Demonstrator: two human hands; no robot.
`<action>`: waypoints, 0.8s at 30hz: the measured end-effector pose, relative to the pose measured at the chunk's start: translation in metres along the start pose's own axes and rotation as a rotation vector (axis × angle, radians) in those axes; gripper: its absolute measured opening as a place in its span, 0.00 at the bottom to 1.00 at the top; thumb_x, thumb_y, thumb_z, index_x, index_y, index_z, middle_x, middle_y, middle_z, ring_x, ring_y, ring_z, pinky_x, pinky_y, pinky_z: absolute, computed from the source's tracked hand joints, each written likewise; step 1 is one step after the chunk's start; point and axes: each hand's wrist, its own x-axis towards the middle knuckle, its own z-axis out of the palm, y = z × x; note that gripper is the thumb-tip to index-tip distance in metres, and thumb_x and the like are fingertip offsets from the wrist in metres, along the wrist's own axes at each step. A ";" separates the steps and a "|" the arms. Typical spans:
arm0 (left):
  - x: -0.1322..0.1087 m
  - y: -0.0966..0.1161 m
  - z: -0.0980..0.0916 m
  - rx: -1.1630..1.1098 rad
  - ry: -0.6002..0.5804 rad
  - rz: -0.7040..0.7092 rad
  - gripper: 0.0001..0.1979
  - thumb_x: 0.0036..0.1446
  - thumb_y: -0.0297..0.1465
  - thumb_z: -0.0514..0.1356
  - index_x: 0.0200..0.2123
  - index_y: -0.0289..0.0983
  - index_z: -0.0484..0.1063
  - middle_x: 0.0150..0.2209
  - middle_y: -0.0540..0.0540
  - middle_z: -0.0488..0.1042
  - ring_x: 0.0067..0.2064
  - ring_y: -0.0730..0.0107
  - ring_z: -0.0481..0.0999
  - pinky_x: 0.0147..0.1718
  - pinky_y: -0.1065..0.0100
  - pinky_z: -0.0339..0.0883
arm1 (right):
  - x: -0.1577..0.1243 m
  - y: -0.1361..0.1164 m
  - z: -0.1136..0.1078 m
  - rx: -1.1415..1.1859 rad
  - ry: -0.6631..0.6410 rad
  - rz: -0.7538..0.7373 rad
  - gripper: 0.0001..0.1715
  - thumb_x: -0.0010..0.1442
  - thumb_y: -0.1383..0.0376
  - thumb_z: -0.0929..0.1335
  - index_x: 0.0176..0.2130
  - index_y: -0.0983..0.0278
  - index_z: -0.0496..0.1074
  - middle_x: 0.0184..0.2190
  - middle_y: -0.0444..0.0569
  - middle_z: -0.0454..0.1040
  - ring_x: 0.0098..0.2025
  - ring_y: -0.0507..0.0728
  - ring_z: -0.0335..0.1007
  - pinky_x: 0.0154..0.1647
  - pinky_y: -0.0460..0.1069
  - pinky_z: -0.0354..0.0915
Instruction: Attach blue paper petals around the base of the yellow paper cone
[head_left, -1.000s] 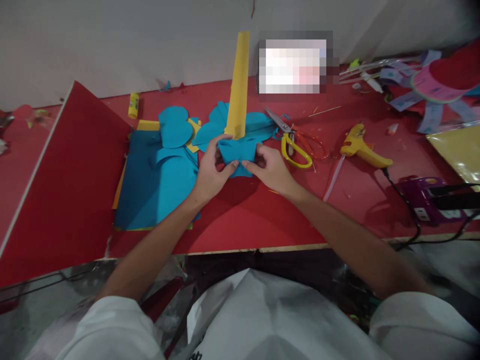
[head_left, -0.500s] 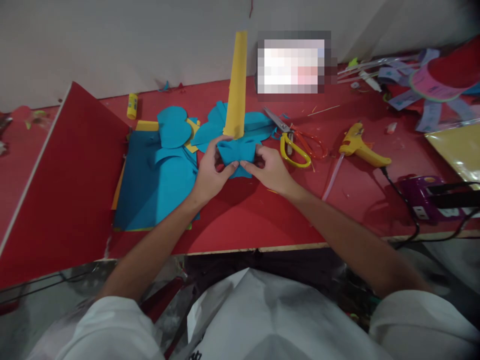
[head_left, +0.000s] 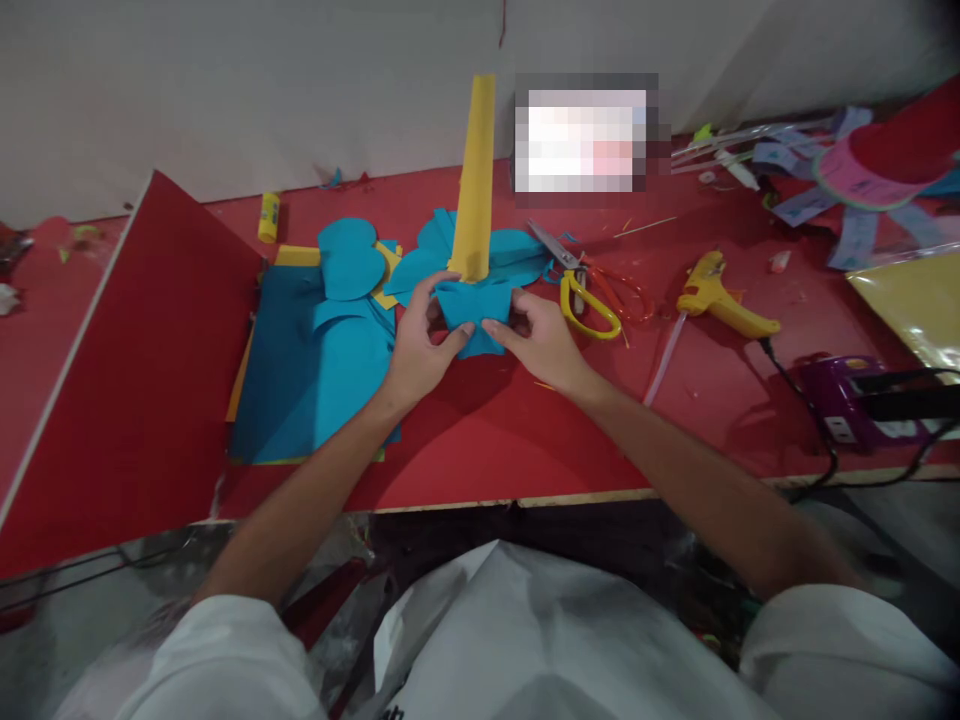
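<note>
Between my two hands is a folded blue paper piece, its upper edge bent over. My left hand grips its left side, thumb pressed on the front. The right side is pinched by my right hand, thumb likewise on the front; the fingers behind the paper are partly hidden. A long yellow paper strip, creased lengthwise, rises just behind the blue piece; whether it is joined to it I cannot tell. Behind it lie blue petal-shaped cutouts. Scissors with yellow and red handles are close to my right hand.
Blue sheets and a heart-shaped blue cutout lie to the left, beside an upright red board. A glue stick stands farther back. To the right are a yellow glue gun and a purple corded box.
My thumbs have moved slightly apart on the blue paper piece, which both hands still hold. The whole view has shifted down a little.
</note>
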 end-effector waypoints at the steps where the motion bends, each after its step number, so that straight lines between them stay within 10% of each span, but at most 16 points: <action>1: 0.000 0.000 0.000 0.001 0.002 0.001 0.32 0.61 0.52 0.68 0.60 0.44 0.66 0.40 0.47 0.77 0.40 0.68 0.81 0.38 0.68 0.80 | 0.000 0.000 0.000 0.006 0.000 0.003 0.21 0.62 0.46 0.72 0.40 0.61 0.74 0.32 0.45 0.76 0.34 0.56 0.71 0.36 0.52 0.71; 24: 0.002 -0.021 -0.010 0.280 0.123 -0.008 0.24 0.64 0.51 0.65 0.52 0.40 0.73 0.47 0.44 0.77 0.44 0.66 0.79 0.44 0.65 0.76 | 0.002 -0.005 -0.002 0.128 0.018 -0.008 0.28 0.70 0.42 0.65 0.56 0.57 0.74 0.53 0.50 0.80 0.53 0.61 0.78 0.55 0.58 0.76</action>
